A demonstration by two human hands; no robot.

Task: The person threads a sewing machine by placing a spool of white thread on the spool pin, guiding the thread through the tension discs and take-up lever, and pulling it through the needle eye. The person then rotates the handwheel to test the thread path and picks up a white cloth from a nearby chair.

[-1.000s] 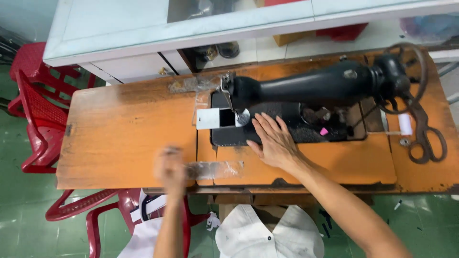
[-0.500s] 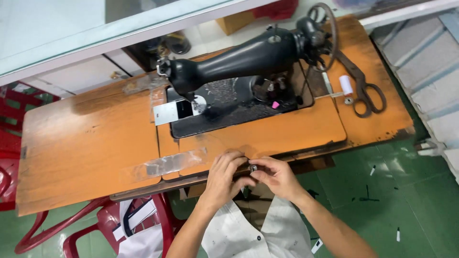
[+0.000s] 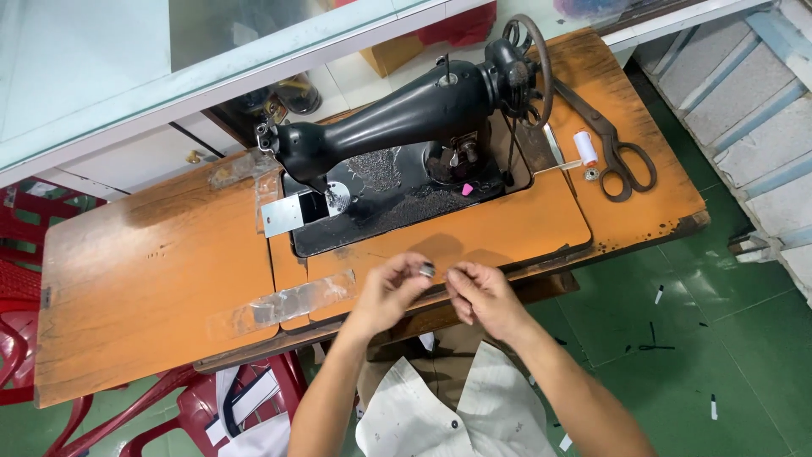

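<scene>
Head view: red chair (image 3: 25,279) far left, wooden desk (image 3: 152,288) w/ black sewing machine (image 3: 397,127). Left hand (image 3: 391,292) pinches small metal bobbin (image 3: 428,270) over desk's front edge; right hand (image 3: 480,296) just beside, fingertips curled, grip unclear. Scissors (image 3: 622,152) at right.

Two bare forearms, no sleeves; left hand (image 3: 391,292), right hand (image 3: 482,296), no rings, no watch; cream-white garment (image 3: 448,415) with a dark button

The small bobbin (image 3: 428,270) looks like shiny metal; the sewing machine (image 3: 397,118) is glossy black metal, worn matt on its bed; the table (image 3: 152,279) is scuffed orange wood; the scissors (image 3: 613,144) are dull dark metal
</scene>
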